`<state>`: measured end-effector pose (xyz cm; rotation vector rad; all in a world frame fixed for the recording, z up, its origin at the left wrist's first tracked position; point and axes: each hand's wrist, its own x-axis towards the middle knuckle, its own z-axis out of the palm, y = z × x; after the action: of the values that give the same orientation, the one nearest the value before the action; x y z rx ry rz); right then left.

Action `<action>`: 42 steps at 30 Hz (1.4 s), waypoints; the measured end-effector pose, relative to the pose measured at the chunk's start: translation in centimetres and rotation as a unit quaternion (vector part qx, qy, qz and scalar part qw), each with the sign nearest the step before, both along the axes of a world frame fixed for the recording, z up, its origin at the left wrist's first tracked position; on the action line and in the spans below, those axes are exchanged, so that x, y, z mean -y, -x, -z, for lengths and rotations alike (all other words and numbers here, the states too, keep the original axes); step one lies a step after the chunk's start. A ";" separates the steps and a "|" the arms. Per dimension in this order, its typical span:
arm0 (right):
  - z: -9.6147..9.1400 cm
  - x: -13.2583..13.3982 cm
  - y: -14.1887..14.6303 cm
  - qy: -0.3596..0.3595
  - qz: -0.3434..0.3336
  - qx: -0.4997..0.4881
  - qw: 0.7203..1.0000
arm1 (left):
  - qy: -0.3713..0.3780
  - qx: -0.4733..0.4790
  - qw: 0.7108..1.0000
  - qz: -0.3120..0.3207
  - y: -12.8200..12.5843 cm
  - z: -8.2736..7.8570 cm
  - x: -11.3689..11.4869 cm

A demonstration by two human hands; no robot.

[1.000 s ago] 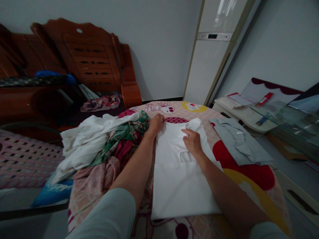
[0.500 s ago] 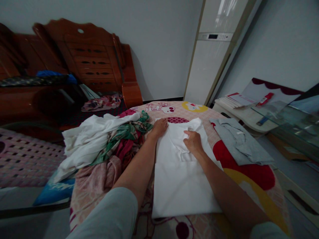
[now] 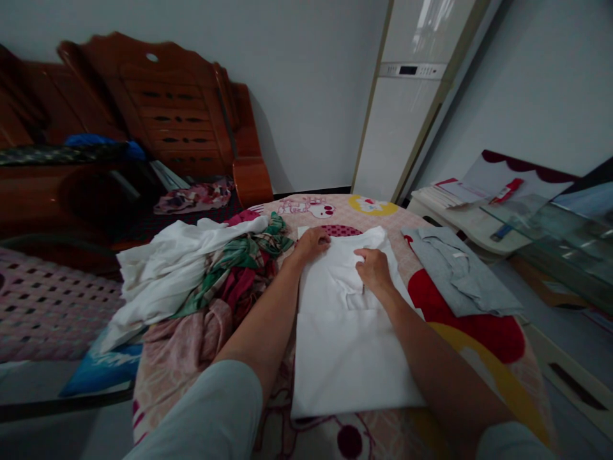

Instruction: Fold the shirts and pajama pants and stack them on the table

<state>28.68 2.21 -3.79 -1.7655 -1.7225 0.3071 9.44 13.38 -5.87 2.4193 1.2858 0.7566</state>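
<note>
A white shirt (image 3: 354,361) lies folded into a long rectangle on the round table, its neckline at the far end and a fold line across its middle. At the shirt's far left edge, my left hand (image 3: 312,244) has its fingers curled in and pinched on the fabric. My right hand (image 3: 374,269) is closed at the neckline, index finger and thumb on a rumpled part of the cloth. Just left of my left forearm is a loose heap of clothes, with a white garment (image 3: 165,268), a green plaid cloth (image 3: 225,262) and a pink garment (image 3: 191,335).
A folded grey shirt (image 3: 472,281) lies on the right of the patterned tablecloth (image 3: 330,437). Beyond the table stand a carved wooden chair (image 3: 172,108) and a tall white air conditioner (image 3: 395,128). A glass shelf (image 3: 550,236) is at the right; a pink woven basket (image 3: 52,306) is at the left.
My left hand's fingers have curled inward from lying flatter, and that hand has shifted slightly right. My right hand stays at the neckline, almost still. The shirt has barely moved.
</note>
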 end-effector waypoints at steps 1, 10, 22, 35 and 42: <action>0.0 0.0 -0.1 0.005 0.003 0.003 1.000 | -0.007 -0.013 1.000 0.004 -0.1 0.1 0.1; -4.4 0.8 -1.9 -0.076 0.024 -0.101 0.992 | -0.036 -0.076 0.996 -0.014 0.0 1.0 -0.2; -1.4 4.2 -1.6 0.025 -0.079 0.207 0.975 | -0.052 -0.092 0.993 0.044 -5.2 0.3 4.4; 0.1 3.3 -3.3 0.025 0.069 0.026 0.997 | -0.066 -0.025 0.995 0.076 -5.2 4.2 5.1; -0.7 3.3 -5.5 0.037 0.114 0.000 0.993 | -0.011 -0.010 0.997 0.070 -5.0 3.3 5.2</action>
<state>34.22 -1.08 -3.14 -1.9938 -1.5079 0.2752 14.42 8.17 -9.13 2.5102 1.1057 0.7127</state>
